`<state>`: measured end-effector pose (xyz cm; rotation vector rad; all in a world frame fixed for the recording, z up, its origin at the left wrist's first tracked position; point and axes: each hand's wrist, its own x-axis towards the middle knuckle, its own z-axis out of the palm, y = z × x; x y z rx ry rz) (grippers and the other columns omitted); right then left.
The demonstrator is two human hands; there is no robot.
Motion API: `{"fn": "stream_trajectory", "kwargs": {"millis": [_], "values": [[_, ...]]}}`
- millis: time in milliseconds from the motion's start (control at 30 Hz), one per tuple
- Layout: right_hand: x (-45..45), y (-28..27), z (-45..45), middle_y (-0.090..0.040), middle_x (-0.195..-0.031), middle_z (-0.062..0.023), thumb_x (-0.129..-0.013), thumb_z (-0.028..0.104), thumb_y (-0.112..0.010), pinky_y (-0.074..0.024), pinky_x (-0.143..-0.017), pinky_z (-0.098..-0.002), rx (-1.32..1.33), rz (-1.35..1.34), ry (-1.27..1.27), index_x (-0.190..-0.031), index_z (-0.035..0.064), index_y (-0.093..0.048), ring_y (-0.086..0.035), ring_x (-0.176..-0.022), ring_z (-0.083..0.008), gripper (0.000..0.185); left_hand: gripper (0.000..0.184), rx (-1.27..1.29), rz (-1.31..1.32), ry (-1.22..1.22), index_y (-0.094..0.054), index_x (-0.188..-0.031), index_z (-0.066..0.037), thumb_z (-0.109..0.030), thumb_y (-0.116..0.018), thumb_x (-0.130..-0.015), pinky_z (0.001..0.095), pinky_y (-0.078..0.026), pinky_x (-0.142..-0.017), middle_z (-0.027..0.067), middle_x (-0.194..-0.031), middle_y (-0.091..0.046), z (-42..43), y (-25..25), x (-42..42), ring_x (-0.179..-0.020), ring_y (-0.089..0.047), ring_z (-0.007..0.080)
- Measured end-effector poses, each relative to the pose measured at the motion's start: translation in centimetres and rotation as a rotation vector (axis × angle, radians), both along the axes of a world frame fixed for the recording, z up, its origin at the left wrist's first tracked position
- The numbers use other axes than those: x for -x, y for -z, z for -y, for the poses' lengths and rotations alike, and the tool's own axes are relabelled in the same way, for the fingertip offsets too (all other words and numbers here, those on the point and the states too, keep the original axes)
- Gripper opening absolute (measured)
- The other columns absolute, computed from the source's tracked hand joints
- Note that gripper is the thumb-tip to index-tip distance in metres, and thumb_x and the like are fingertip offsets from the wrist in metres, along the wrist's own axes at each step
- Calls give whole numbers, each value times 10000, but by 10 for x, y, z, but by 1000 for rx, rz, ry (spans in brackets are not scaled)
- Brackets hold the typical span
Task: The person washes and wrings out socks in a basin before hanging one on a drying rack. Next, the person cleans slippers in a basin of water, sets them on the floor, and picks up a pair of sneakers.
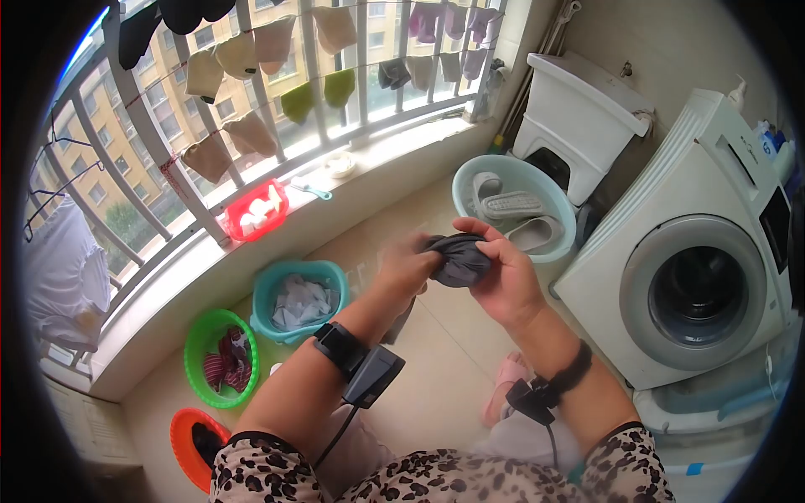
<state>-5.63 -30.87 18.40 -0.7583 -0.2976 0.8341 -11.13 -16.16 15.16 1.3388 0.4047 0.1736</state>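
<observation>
A bunched dark grey cloth (461, 261) hangs between my two hands at the middle of the view. My left hand (406, 267), slightly blurred, grips its left end with closed fingers. On the cloth's right side, my right hand (505, 272) pinches the edge between thumb and fingers. A darker strip of cloth dangles below my left hand, partly behind the wrist.
At the left stand a teal basin (262, 323) with pale cloths, a green basket (194, 378) and an orange basin (180, 444). A light blue tub (563, 220) holds slippers. A washing machine (637, 243) stands right. Small cloths hang along the window railing (362, 50).
</observation>
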Motion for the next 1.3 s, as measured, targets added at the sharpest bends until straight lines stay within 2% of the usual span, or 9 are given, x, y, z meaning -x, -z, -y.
{"fn": "stream_trajectory", "kwargs": {"millis": [167, 433, 700, 867, 1000, 1033, 1067, 1200, 1300], "values": [[-17, -3, 10, -573, -1030, -118, -832, 88, -456, -464, -871, -326, 37, -65, -66, -1180, 12, -484, -576, -953, -206, 357, 255, 270, 83, 272, -578, -989, -13, -24, -482, -754, 211, -270, -387, 25, -677, -513, 6, -8, 9, -452, -404, 75], [-18, 8, 9, -619, -921, -54, -879, 240, -538, -511, -709, -280, 256, 284, 7, -1028, 27, -560, -610, -807, -131, 260, 341, 796, 230, 592, -487, -1121, -4, 5, -481, -779, 188, -315, -344, 103, -854, -587, 3, -40, 27, -473, -460, 89], [-23, -7, 25, -607, -861, -65, -902, 452, -488, -518, -686, -299, 374, 212, 88, -925, 51, -585, -604, -817, -154, 413, 278, 648, 313, 508, -508, -1073, 2, -59, -510, -801, 187, -302, -351, 108, -889, -592, -19, -38, 26, -476, -453, 90], [-4, -9, 14, -581, -767, 1, -883, 296, -581, -509, -657, -282, 292, 257, 170, -882, 73, -573, -582, -712, -112, 223, 287, 661, 324, 562, -498, -1052, 32, -64, -504, -782, 184, -299, -339, 145, -892, -592, -11, -29, 23, -421, -417, 91], [-28, -21, 36, -495, -676, 34, -901, 270, -550, -513, -632, -281, 31, 85, 324, -787, 114, -521, -552, -627, -99, 195, 274, 678, 307, 448, -498, -1017, 49, -58, -480, -765, 185, -291, -332, 169, -835, -599, -21, -21, 21, -384, -393, 97], [-30, -22, 38, -499, -677, 33, -896, 278, -558, -513, -627, -278, 60, 129, 325, -796, 110, -529, -555, -627, -100, 198, 276, 670, 286, 407, -496, -1017, 48, -55, -478, -762, 185, -291, -331, 170, -825, -599, -24, -20, 22, -384, -395, 99], [-29, -23, 40, -502, -677, 31, -891, 286, -567, -512, -621, -274, 88, 169, 325, -806, 105, -537, -559, -628, -100, 202, 351, 733, 337, 528, -476, -1124, 18, -34, -425, -781, 191, -332, -376, 190, -909, -581, -31, -11, 20, -623, -520, 131], [-15, -22, 32, -534, -691, 13, -868, 312, -597, -510, -608, -260, 452, 259, 124, -853, 75, -571, -574, -640, -100, 238, 324, 720, 292, 512, -497, -1097, 18, -51, -456, -784, 188, -336, -379, 183, -891, -592, -21, -13, 22, -614, -521, 134], [-1, -14, 21, -580, -732, -17, -855, 319, -610, -512, -622, -257, 516, 369, 30, -889, 46, -586, -585, -663, -102, 277, 311, 683, 303, 537, -502, -1094, 16, -68, -468, -795, 183, -338, -386, 168, -900, -592, -13, -18, 21, -604, -510, 114]]}}
